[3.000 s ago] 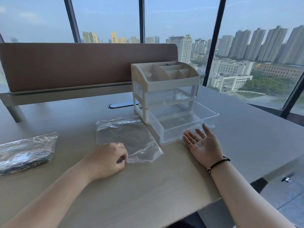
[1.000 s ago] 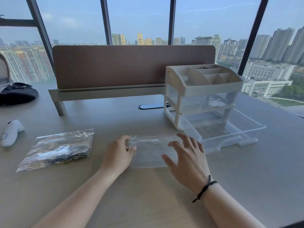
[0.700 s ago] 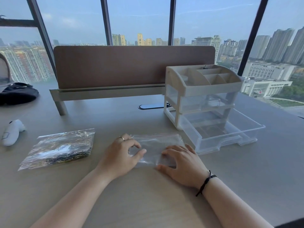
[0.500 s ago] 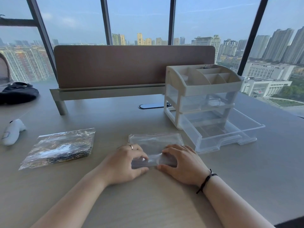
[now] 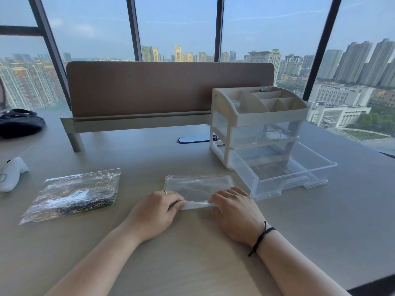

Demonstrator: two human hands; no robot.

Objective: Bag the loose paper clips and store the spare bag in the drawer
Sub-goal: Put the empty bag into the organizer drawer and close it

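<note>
Floor-to-ceiling windows are showing a hazy city skyline behind a pale worktop (image 5: pixel 320 221) with a brown divider panel (image 5: pixel 168 88) standing at the back; both hands are working the spare bag (image 5: pixel 197 185), an empty clear zip bag lying flat just in front of the open drawer (image 5: pixel 288 174) of a desk organizer (image 5: pixel 258 116); left hand (image 5: pixel 154 212) is curling shut, fingers pinching the near edge of the bag at its left end; right hand (image 5: pixel 235 212) is doing the same at the right end, fingers curled over the rolled or folded near edge; looks like a fold or roll is starting, judging by the doubled strip between the hands; filled bag (image 5: pixel 72 193) with the paper clips is lying well apart to the left, seemingly sealed, though its zip line is hard to make out; spare bag is likely handling as very light, limp and slippery, so gripping at both ends of the fold is making sense, and it may spring open once released; drawer is clear plastic and its floor is hard to read, some dark specks or reflections showing through; white object (image 5: pixel 10 174) at far left is cut off by the frame; dark bag (image 5: pixel 19 122) behind it is partly cropped too; fingertips of both hands are hiding under the knuckles.
</note>
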